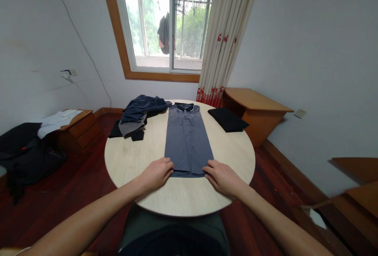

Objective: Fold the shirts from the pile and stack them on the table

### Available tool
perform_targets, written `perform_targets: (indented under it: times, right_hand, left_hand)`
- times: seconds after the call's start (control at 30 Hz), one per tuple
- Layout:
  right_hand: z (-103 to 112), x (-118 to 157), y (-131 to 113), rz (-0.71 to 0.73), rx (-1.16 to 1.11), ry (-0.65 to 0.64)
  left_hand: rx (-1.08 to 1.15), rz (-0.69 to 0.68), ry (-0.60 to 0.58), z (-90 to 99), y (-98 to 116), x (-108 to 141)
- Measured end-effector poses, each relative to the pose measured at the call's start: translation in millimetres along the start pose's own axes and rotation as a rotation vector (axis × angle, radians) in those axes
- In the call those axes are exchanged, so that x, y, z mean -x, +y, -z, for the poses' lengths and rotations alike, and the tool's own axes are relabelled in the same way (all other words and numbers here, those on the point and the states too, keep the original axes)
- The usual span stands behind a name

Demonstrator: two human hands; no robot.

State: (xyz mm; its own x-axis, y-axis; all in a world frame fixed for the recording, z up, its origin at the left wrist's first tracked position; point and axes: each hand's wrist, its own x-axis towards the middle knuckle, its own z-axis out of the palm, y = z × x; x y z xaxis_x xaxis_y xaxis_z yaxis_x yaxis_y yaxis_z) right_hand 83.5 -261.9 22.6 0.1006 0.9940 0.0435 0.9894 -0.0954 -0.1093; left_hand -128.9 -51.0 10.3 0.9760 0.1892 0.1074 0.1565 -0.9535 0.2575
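Note:
A grey polo shirt (187,142) with a dark collar lies front up on the round table (136,161), its sides folded in to make a long narrow strip. Its collar points away from me and its hem is toward me. My left hand (158,171) is closed on the hem's left corner, fingers curled around the cloth. At the opposite corner, my right hand (221,175) pinches the hem with its fingers bent. Both hands rest low at the table top, and the cloth between them lies flat.
At the table's back left is a crumpled pile of dark clothes (141,110). A folded black cloth (228,119) lies at the right. Beyond stand a wooden desk (256,100) and a patterned curtain (221,35); a low cabinet (79,130) is at the left.

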Motion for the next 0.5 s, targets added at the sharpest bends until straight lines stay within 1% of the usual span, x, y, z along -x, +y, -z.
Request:
perform_targets:
  times: [0.17,0.27,0.5]
  right_hand:
    - [-5,8,2,-0.062,-0.003,0.043]
    - [-6,9,1,-0.116,-0.031,0.077]
    - [-5,3,-13,-0.081,-0.032,0.107]
  left_hand:
    - [0.019,0.042,0.088,-3.6,4,8]
    - [-0.002,0.065,0.102,-6.1,13,7]
    - [-0.077,0.085,0.089,-15.6,38,-14]
